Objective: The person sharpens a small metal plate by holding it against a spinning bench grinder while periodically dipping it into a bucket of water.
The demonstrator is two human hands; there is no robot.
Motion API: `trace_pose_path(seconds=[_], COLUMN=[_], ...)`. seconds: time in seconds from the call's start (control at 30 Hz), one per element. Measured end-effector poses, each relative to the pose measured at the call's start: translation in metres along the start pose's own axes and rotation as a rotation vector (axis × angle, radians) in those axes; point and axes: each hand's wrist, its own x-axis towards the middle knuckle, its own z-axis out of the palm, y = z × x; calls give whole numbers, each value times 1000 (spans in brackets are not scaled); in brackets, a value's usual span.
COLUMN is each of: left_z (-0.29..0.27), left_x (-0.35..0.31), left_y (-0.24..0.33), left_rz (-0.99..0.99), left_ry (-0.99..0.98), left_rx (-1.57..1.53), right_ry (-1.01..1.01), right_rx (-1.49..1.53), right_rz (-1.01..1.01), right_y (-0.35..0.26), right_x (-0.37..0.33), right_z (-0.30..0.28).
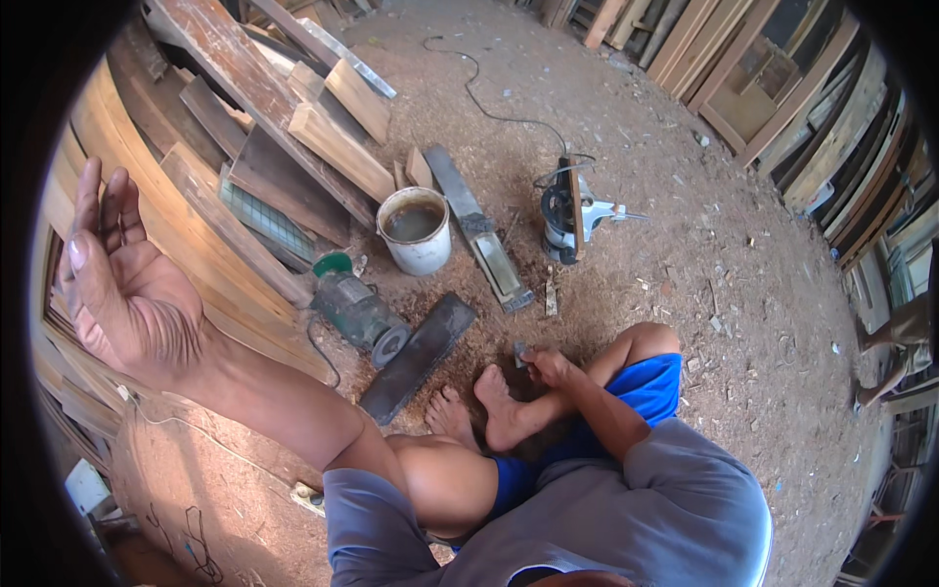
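Observation:
My left hand [137, 284] is raised at the far left with the palm turned up. Its fingers are loosely bent and apart, and nothing is in them. Low over my feet, my right hand [550, 368] pinches a small flat grey metal piece [520, 354], perhaps a blade; its exact kind is too small to tell. Ahead of that hand, a sharpening stone [497, 262] lies on a long dark board [450, 181]. A long dark block [419, 358] rests on the ground left of my feet. The white bucket [419, 256] holds murky water.
A green bench grinder [354, 308] stands beside the dark block. Farther right is a power tool [567, 215] with a black cord [476, 73]. Stacked planks [245, 88] fill the left side, wooden frames [773, 78] the far right. Another person's legs [895, 342] show at the right edge.

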Motion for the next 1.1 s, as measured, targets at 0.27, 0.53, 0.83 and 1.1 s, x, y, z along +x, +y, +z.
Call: trace_pose_path(seconds=[0.27, 0.53, 0.83, 1.1], left_z=[-13, -13, -19, -19], left_x=[3, 6, 10, 13], left_y=[2, 11, 3, 2], left_rz=[9, 25, 43, 10], left_ry=[1, 42, 51, 44], left_rx=[20, 24, -56, -149], right_ry=[-1, -53, -192, -14], right_rx=[3, 117, 149, 162], right_rz=[17, -4, -35, -59], right_y=[0, -8, -7, -10], right_x=[1, -9, -9, -26], right_z=[4, 0, -10, 9])
